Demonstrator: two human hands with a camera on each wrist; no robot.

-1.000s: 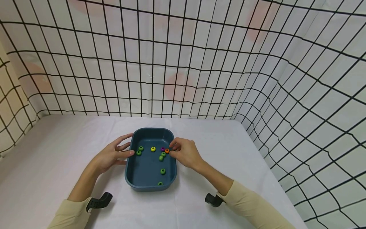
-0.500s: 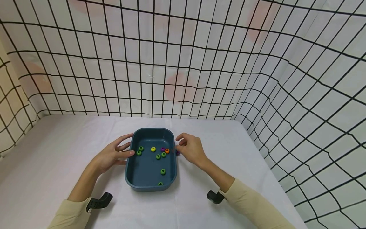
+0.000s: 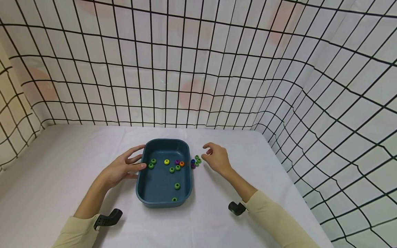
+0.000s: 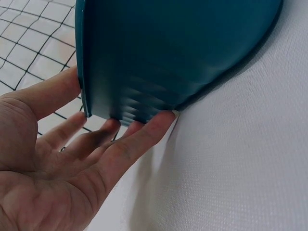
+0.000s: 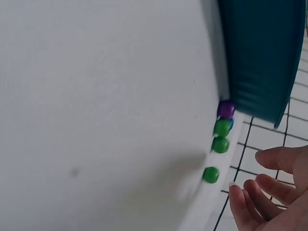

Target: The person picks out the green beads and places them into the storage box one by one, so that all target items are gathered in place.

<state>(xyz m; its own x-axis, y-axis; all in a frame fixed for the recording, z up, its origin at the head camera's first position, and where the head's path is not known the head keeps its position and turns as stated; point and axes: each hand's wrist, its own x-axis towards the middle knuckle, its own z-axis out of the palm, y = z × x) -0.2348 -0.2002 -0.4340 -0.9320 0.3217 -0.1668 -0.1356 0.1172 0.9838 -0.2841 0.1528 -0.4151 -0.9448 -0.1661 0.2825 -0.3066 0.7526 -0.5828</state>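
Rightward from the blue rounded-rectangular plastic tray (image 3: 159, 182), the right hand (image 3: 216, 159) has moved since 0.5 s ago; its fingers are loosely bent, parted from the thumb, near 5 small round beads (image 3: 196, 164) on the white cloth (image 3: 211, 220). The tray sits between both hands, long axis near-to-far, 9 coloured beads (image 3: 177, 186) inside. The left hand (image 3: 119, 168) holds its left wall, thumb over the rim.
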